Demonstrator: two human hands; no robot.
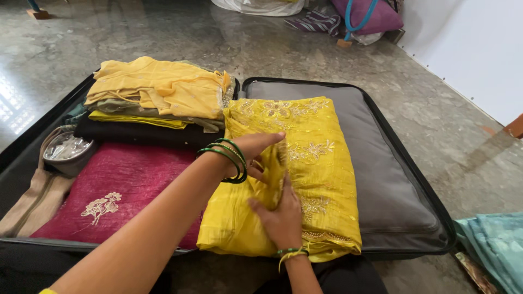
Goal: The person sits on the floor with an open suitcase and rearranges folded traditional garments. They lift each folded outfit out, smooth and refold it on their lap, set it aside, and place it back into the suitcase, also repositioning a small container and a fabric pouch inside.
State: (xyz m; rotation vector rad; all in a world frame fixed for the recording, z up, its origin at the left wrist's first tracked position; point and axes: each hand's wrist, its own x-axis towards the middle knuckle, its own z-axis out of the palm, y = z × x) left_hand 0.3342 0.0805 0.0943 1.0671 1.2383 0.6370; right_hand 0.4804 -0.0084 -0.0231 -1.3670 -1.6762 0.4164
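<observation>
A folded yellow garment (318, 179) with gold flower embroidery lies over the middle of an open black suitcase (419, 179), partly on its grey right half. My left hand (256, 155), green bangles at the wrist, reaches in from the left and pinches a fold of this garment between thumb and fingers. My right hand (280, 218) lies flat, palm down, on the garment's near part, just below the left hand. Its wrist carries a green bangle and a yellow thread.
The suitcase's left half holds a maroon embroidered cloth (114, 190), a stack of yellow, olive and black folded clothes (158, 95), a small clear pouch (68, 148) and beige fabric (38, 196). Teal cloth (493, 245) lies at right. Bags (359, 16) sit at the back on the stone floor.
</observation>
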